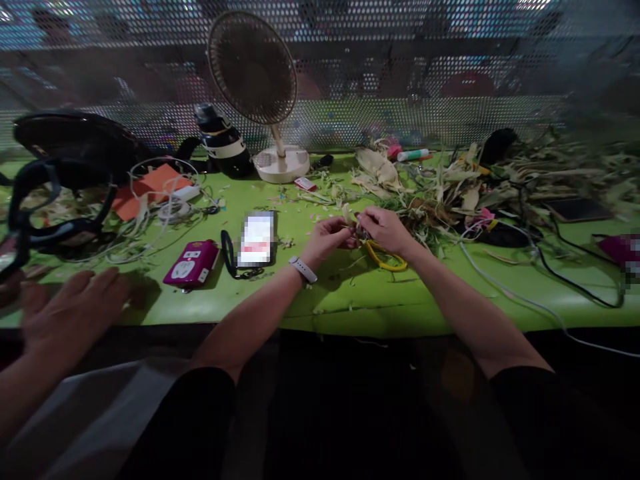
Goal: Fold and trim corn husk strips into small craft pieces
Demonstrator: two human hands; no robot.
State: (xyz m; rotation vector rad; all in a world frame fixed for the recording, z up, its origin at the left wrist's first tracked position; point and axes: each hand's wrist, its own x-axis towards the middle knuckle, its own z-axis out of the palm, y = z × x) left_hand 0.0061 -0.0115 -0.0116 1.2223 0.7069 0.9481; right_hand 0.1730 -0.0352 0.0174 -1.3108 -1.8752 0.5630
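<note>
My left hand (327, 241), with a pale band on its wrist, pinches a small pale plant piece (347, 213) that sticks up above the fingertips. My right hand (384, 228) meets it from the other side, fingers bent and pressed together. What those right fingers grip is too small to make out. Just below the right hand, a yellow loop (393, 265) like a tool handle rests on the green tabletop (300, 303); its other end is hidden by the hands. Leafy green and dry plant scraps (425, 217) lie right beside the right hand.
A phone (257, 238) and a purple socket block (191, 263) lie to the left. Behind stand a fan (281, 162) and a black bottle (227, 150). Another person's hand (75, 307) is at far left. A white cable (505, 290) crosses the right side.
</note>
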